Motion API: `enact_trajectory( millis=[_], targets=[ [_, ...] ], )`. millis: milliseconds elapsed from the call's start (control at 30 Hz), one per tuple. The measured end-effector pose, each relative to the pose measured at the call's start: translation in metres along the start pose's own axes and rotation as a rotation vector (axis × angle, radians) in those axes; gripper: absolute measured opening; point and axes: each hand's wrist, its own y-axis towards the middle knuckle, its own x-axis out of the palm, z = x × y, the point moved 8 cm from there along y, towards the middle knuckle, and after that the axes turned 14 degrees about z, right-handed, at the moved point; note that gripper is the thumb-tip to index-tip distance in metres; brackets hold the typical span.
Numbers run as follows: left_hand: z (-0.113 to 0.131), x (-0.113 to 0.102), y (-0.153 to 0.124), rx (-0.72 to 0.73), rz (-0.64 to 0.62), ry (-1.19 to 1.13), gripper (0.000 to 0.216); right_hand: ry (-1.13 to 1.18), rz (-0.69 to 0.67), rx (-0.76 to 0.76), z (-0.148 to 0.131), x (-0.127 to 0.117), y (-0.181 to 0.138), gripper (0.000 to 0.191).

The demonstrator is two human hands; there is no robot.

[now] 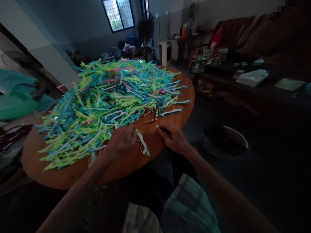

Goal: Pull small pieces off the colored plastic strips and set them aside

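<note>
Your left hand [121, 139] rests on the worktop [126, 163] beside the heap [107, 97], grip closed on a green-white strip [143, 146]; your right hand [173, 137] seems to pinch a small roll [159, 127] just beside it

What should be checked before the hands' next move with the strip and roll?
1. Left hand holds strip: ok.
2. Strip lies clear of pile: ok, it is on bare wood.
3. Right hand grips roll: cannot tell, the fingers cover it.
4. Bare table between the hands: ok.
5. Light on the work: not ok, the room is dim.
</note>
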Motion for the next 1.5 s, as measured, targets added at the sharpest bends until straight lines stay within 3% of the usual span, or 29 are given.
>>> enact_trajectory(
  millis=[133,200,300,500,733,1100,1233,1500],
  targets=[
    [0.027,-0.013,-0.033,0.420,0.025,-0.143,0.045,0.095,-0.011,0.086,0.003,-0.004,-0.001,0.023],
    [0.038,-0.007,-0.045,0.508,-0.001,-0.158,0.044,0.141,-0.036,0.171,0.004,-0.006,-0.004,0.023],
    [0.051,0.003,-0.052,0.518,0.010,-0.137,0.028,0.255,-0.084,0.321,0.006,-0.009,-0.013,0.027],
    [0.077,0.008,-0.057,0.573,0.182,-0.049,0.020,0.523,-0.092,0.624,0.015,-0.017,-0.058,0.036],
    [0.093,0.012,-0.053,0.587,0.158,-0.102,0.017,0.611,-0.006,0.717,0.020,-0.011,-0.099,0.041],
    [0.097,0.008,-0.046,0.542,0.137,-0.291,0.024,0.552,0.011,0.548,0.001,-0.015,-0.089,0.030],
    [0.096,0.011,-0.045,0.518,0.065,-0.332,0.024,0.534,0.021,0.516,0.001,-0.017,-0.090,0.027],
    [0.096,0.008,-0.046,0.552,0.047,-0.321,0.021,0.399,0.053,0.287,-0.007,-0.018,-0.088,0.022]
  ],
)
